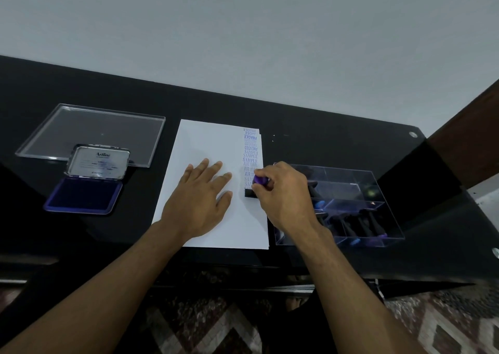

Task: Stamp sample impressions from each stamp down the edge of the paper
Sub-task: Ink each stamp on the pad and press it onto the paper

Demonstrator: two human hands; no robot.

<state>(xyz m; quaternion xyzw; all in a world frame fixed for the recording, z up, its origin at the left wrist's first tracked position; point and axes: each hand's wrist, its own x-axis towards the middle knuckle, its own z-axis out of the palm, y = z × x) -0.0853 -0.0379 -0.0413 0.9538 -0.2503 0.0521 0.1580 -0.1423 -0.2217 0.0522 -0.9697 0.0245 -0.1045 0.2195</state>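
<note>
A white sheet of paper lies on the black table. Down its right edge runs a column of blue stamped words. My right hand grips a stamp with a purple knob and a black base, which stands on the paper's right edge just below the column. My left hand lies flat on the middle of the sheet, fingers straight and spread. An open ink pad with a blue cushion and raised lid sits at the left.
A clear box holding several more stamps stands right of the paper, close to my right wrist. Its clear lid lies flat at the back left, behind the ink pad. The table's near edge runs below the paper.
</note>
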